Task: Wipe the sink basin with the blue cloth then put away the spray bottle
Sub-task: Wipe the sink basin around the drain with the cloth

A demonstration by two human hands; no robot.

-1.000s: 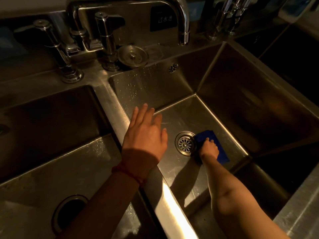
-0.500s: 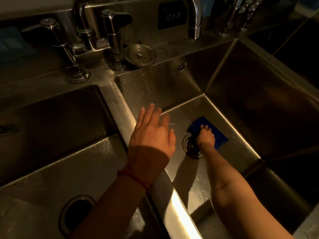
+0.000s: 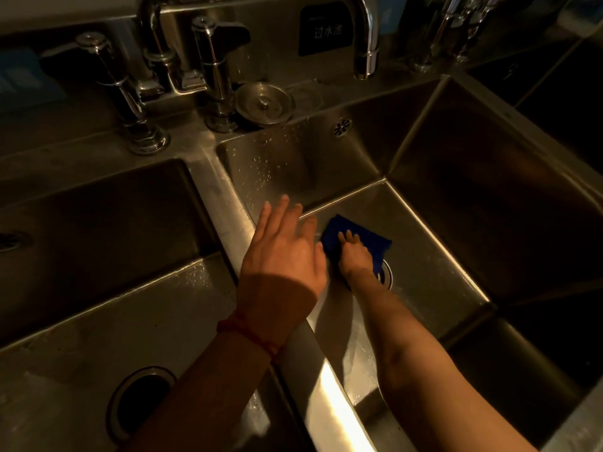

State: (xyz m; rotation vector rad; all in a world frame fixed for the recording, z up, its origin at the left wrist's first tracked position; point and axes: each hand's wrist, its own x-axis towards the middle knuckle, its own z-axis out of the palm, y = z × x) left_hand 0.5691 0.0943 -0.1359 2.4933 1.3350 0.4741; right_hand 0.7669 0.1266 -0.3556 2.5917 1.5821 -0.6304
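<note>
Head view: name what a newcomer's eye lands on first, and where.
The blue cloth stands out on the floor of the middle basin, pressed down by the right hand beside the drain. The left hand, fingers spread, sits over the divider between basins. A round metal stopper sits on the ledge by the taps.

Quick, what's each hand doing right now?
Left hand: open, fingers spread by the divider, holding nothing.
Right hand: open, pressing the blue cloth on the basin floor.
</note>
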